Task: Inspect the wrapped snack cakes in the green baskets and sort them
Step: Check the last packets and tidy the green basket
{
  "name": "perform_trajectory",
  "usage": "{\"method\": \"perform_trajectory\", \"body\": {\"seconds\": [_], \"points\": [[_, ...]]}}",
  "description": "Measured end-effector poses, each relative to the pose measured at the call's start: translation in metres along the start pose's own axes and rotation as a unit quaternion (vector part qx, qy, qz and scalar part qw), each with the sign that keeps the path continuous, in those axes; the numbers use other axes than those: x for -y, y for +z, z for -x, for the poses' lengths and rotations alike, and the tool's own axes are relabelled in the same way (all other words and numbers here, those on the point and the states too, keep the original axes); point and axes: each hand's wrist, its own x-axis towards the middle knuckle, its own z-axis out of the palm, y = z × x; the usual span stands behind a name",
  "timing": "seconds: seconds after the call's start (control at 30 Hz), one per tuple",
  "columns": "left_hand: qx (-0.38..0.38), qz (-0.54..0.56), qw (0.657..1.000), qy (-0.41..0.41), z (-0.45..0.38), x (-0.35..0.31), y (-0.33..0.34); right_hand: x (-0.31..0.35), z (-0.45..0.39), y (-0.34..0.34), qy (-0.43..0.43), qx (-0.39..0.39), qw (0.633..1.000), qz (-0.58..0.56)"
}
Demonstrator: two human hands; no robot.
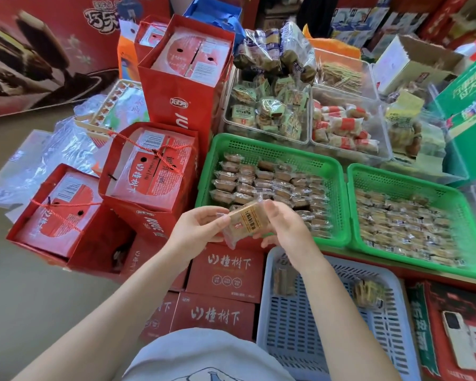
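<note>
Being held up between both hands, a wrapped snack cake (245, 220) is hanging just over the near rim of the left green basket (338, 193). The left hand (197, 229) is gripping the cake's left end, with the thumb laid on top and the fingers curled beneath; the right hand (285, 225) is gripping the right end, its fingers being wrapped round the clear wrapper. The cake is being kept tilted, printed label facing up, with the grip of each hand closed on it and nothing else being carried.

The left green basket is being filled by rows of wrapped cakes (270, 184), though a bare strip of mesh floor is being left along its far wall. Just beside it on the right, the second green basket (396, 177) is being packed with paler wrapped cakes (404, 224), and its far half is likewise being left bare. The two rims are nearly touching. Directly under the right wrist, a pale blue-grey basket (308, 325) is lying, holding only a few wrapped pieces (367, 294) near its far end, so most of its slatted floor is being left open.

Room on the left is being crowded by red gift bags (149, 171) and red cartons (226, 270). Behind the green baskets, clear bins of snacks (267, 111) are being ranged. A phone (458, 339) is lying at the lower right.
</note>
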Motion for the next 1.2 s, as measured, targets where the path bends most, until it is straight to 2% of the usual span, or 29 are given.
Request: {"method": "perform_trajectory", "body": {"seconds": [0.07,0.13,0.23,0.33,0.43,0.53,0.67,0.77,0.8,0.87,0.97,1.03,1.2], "points": [[-0.026,-0.019,0.999,-0.001,-0.012,0.009,-0.001,-0.004,-0.016,-0.001,-0.016,0.003,0.998,0.053],[-0.068,-0.144,0.987,0.015,-0.029,0.025,-0.006,-0.010,-0.038,-0.001,-0.027,-0.042,0.995,0.086],[-0.061,-0.403,0.913,0.015,-0.045,0.049,-0.015,-0.013,-0.069,0.001,-0.023,-0.100,0.993,0.056],[-0.006,-0.489,0.872,0.013,-0.052,0.066,-0.019,-0.017,-0.096,0.012,-0.031,-0.093,0.994,0.046],[-0.006,-0.523,0.851,0.051,-0.056,0.072,-0.018,-0.031,-0.122,0.031,-0.047,-0.041,0.987,0.149],[-0.011,-0.532,0.843,0.084,-0.060,0.076,-0.017,-0.053,-0.138,0.047,-0.138,0.001,0.931,0.338],[0.009,-0.550,0.830,0.086,-0.074,0.085,-0.017,-0.068,-0.148,0.060,-0.203,0.002,0.885,0.419],[0.005,-0.554,0.826,0.105,-0.083,0.087,-0.015,-0.078,-0.157,0.061,-0.214,0.031,0.856,0.469],[0.009,-0.559,0.822,0.106,-0.087,0.087,-0.015,-0.079,-0.159,0.060,-0.210,0.038,0.853,0.476],[0.037,-0.590,0.801,0.094,-0.095,0.085,-0.013,-0.079,-0.164,0.058,-0.187,0.035,0.874,0.446],[0.081,-0.643,0.758,0.072,-0.105,0.087,-0.011,-0.074,-0.174,0.056,-0.157,-0.026,0.902,0.402],[0.084,-0.648,0.753,0.070,-0.107,0.089,-0.010,-0.072,-0.180,0.056,-0.152,-0.047,0.898,0.410],[0.091,-0.658,0.744,0.071,-0.106,0.088,-0.011,-0.069,-0.188,0.062,-0.131,-0.036,0.875,0.464]]}}
